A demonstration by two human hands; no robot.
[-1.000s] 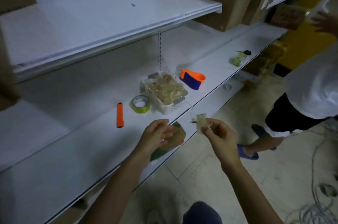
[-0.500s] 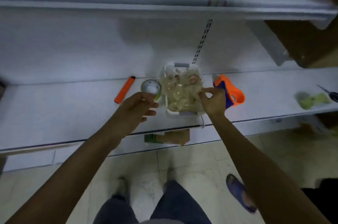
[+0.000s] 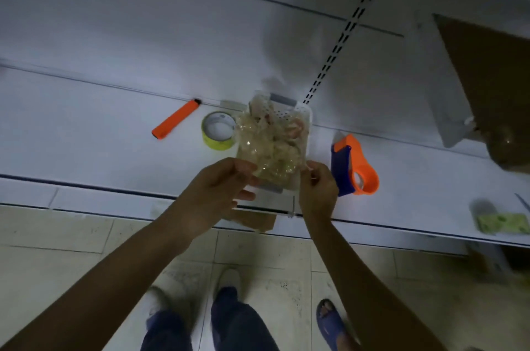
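A small white perforated basket [image 3: 302, 118] stands on the white shelf [image 3: 86, 149], heaped with crumpled clear tape scraps [image 3: 269, 147]. My left hand [image 3: 220, 190] is at the basket's near left corner, its fingers curled against the edge of the scraps. My right hand [image 3: 317, 188] is at the near right corner, thumb and fingers pinching a thin strand of tape. Both hands hover over the shelf's front edge.
An orange marker [image 3: 176, 123] and a yellow-green tape roll [image 3: 218, 130] lie left of the basket. An orange and blue tape dispenser [image 3: 355, 170] sits to the right, a green pad [image 3: 503, 223] farther right. Brown cardboard [image 3: 255, 220] hangs below the shelf edge. A blue slipper [image 3: 329, 322] is on the tiled floor.
The view has swung to face the shelf head on. My right hand carried its tape scrap to the basket, and my left hand has come up to the basket's near corner.
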